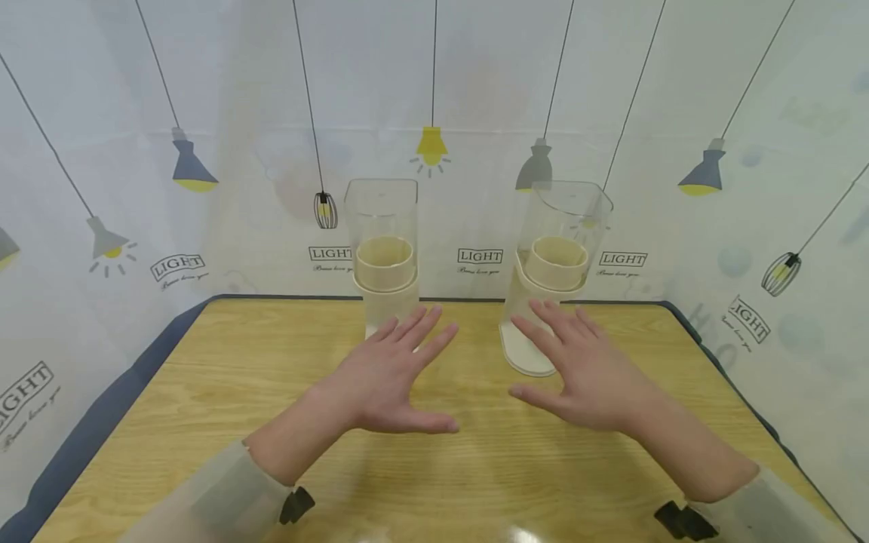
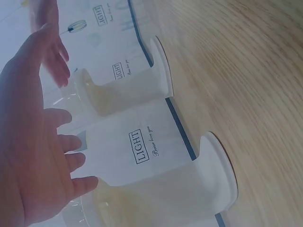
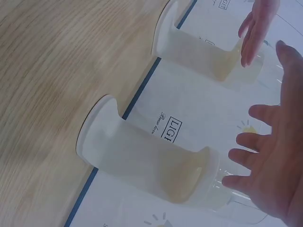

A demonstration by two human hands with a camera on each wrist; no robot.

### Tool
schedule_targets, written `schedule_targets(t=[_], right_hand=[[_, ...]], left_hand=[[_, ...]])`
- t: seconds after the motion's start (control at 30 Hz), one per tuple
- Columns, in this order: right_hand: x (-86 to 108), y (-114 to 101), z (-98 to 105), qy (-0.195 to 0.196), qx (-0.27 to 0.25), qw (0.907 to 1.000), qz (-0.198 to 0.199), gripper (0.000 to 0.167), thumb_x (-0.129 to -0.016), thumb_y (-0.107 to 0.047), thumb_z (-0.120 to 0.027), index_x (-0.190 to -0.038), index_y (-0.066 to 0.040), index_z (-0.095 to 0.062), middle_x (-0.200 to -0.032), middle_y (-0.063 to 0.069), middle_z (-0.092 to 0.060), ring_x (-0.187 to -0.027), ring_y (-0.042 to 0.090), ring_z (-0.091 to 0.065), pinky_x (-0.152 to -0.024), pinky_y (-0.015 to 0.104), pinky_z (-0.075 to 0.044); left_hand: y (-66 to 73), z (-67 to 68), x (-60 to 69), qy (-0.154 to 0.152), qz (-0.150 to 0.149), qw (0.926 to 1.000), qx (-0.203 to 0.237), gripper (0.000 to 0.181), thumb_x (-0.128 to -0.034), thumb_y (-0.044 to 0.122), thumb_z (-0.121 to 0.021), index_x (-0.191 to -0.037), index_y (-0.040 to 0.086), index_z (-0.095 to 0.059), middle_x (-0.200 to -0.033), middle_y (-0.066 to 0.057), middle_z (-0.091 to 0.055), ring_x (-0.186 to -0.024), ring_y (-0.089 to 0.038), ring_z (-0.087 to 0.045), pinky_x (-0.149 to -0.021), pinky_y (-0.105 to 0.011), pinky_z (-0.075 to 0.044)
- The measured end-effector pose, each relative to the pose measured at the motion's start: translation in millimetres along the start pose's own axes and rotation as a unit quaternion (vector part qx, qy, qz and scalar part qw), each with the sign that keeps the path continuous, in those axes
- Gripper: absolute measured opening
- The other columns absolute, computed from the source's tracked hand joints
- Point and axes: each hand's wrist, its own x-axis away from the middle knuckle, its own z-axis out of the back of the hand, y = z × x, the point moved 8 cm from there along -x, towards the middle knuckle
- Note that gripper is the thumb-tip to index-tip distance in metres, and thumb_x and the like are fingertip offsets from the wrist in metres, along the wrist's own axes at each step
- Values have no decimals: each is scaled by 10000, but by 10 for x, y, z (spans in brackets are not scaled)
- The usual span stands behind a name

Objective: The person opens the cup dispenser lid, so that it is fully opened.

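Observation:
Two white stands with clear, open-topped plastic holders stand upright near the table's back edge. My left hand (image 1: 383, 385) hovers in front of the left stand (image 1: 385, 273), palm down with its fingers spread, hiding most of its base. Before the right stand (image 1: 532, 351) my right hand (image 1: 591, 369) is held the same way, thumb pointing inward. Neither hand holds anything. In the left wrist view the left hand (image 2: 33, 156) shows apart from the table. The right wrist view shows the right hand (image 3: 279, 151) with straight fingers over the right stand's clear upper part (image 3: 232, 184).
A wooden table (image 1: 468, 483) with a dark blue edge lies under both hands. Behind and around it hangs a pale cloth backdrop (image 1: 475, 68) printed with lamps and the word LIGHT. The stands are a short gap apart.

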Motion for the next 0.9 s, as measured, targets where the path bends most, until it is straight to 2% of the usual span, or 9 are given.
schedule_targets(t=[0.07, 0.17, 0.3, 0.37, 0.47, 0.53, 0.67, 0.77, 0.9], right_hand=[[8, 19, 79, 320, -70, 9995, 19, 828, -1008, -589, -729, -1679, -193, -448, -1720, 163, -438, -1560, 448, -461, -1241, 688, -397], [26, 47, 222, 918, -142, 9957, 58, 705, -999, -477, -779, -1583, -143, -568, -1589, 136, -576, -1384, 415, -630, -1065, 634, -565], [56, 57, 455, 1833, -189, 9823, 342, 565, -1000, -395, -780, -1461, -88, -666, -1424, 126, -676, -1243, 375, -701, -963, 586, -607], [69, 69, 564, 2224, -216, 9733, 518, 554, -1047, -470, -716, -1423, -64, -686, -1371, 146, -701, -1228, 379, -698, -974, 581, -595], [87, 103, 713, 2703, -123, 9606, 642, 654, -1090, -609, -577, -1378, -36, -703, -1329, 180, -718, -1201, 404, -699, -927, 596, -597], [94, 146, 794, 2857, -92, 9568, 541, 682, -1090, -628, -548, -1368, -25, -700, -1341, 203, -707, -1210, 421, -690, -881, 611, -600], [90, 234, 927, 3040, -88, 9523, 261, 545, -1000, -411, -713, -1363, -4, -690, -1381, 247, -673, -1265, 445, -657, -797, 631, -601], [51, 308, 1002, 3084, -138, 9511, 26, 545, -923, -281, -790, -1373, 4, -677, -1423, 269, -638, -1314, 456, -622, -789, 643, -592], [-47, 434, 1073, 3014, -207, 9526, -365, 586, -915, -265, -818, -1415, -12, -648, -1484, 264, -583, -1364, 459, -576, -835, 677, -571]], left_hand=[[16, 6, -15, 47, -37, 10000, 6, 1196, -877, 910, -608, -1777, 233, -204, -1856, -126, -127, -1724, -329, -151, -1353, -590, -285], [36, 15, -43, 165, -118, 9998, 0, 1143, -915, 870, -606, -1769, 204, -239, -1844, -142, -184, -1715, -340, -193, -1340, -588, -315], [85, 72, -79, 517, -351, 9980, 109, 1022, -975, 765, -642, -1727, 138, -349, -1793, -185, -317, -1665, -381, -325, -1308, -572, -382], [123, 109, -95, 701, -500, 9960, 243, 971, -990, 715, -668, -1702, 113, -397, -1764, -195, -370, -1628, -391, -395, -1284, -558, -422], [180, 166, -119, 902, -690, 9922, 508, 917, -1003, 661, -694, -1678, 97, -437, -1733, -204, -420, -1578, -388, -474, -1246, -551, -471], [206, 188, -143, 935, -737, 9909, 635, 906, -1008, 646, -698, -1679, 97, -437, -1733, -199, -424, -1558, -389, -501, -1225, -553, -493], [230, 221, -206, 883, -669, 9901, 867, 892, -1016, 637, -690, -1689, 113, -425, -1747, -174, -411, -1535, -386, -529, -1174, -563, -536], [233, 240, -260, 804, -556, 9890, 1110, 883, -1021, 628, -687, -1700, 134, -414, -1769, -144, -385, -1550, -366, -514, -1152, -558, -554], [235, 257, -343, 750, -478, 9848, 1489, 861, -1029, 597, -690, -1704, 142, -410, -1781, -124, -369, -1591, -349, -462, -1203, -550, -513]])
